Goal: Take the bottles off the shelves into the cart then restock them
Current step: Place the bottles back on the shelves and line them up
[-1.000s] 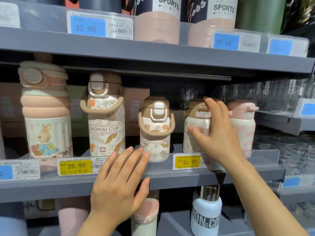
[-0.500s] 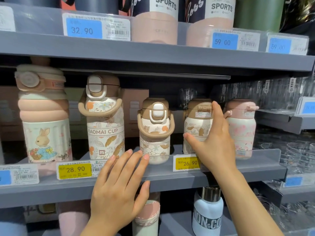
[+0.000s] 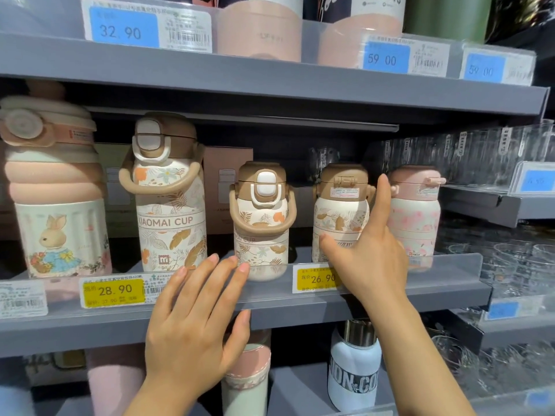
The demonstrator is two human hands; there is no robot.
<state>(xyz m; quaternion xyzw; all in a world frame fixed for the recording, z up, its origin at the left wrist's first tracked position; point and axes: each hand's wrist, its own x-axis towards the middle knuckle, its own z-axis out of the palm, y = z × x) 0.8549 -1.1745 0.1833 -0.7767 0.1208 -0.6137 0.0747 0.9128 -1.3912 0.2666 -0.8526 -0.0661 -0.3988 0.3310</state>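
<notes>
Right hand (image 3: 371, 259): advanced since the earlier frame, now cupped unclosed around the leaf-print bottle (image 3: 341, 214).
Left hand (image 3: 195, 319): laid flat, fingers spread, on the shelf (image 3: 420, 292) edge.
Bottle: stood upright on the shelf.

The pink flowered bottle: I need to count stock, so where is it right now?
In the head view, the pink flowered bottle stands at the right end of the middle shelf, just right of the right hand and a leaf-patterned bottle.

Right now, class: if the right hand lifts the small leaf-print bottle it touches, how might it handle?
The small leaf-print bottle looks rigid, so it likely won't flex. Its smooth sides may slip in the right hand. Squat and upright, it probably resists tipping.
</notes>
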